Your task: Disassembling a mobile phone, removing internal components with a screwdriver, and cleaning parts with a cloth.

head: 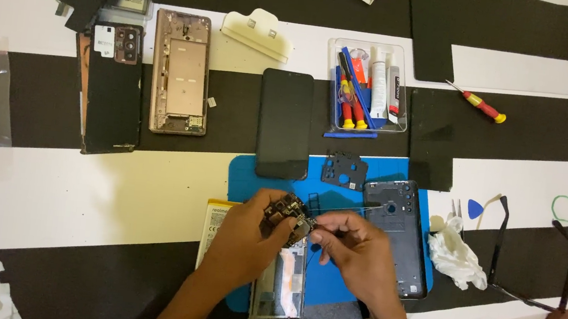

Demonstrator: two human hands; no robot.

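Two hands over the blue mat [248, 170]: left hand [248, 236] pinches a small circuit board [287, 215], right hand [352, 251] grips black tweezers [356, 206] against it.

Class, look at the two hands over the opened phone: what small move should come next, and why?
Probably set the circuit board down on the blue mat. The left hand holds it above the open phone frame while the right hand pinches at its edge, so it appears already free of the frame.
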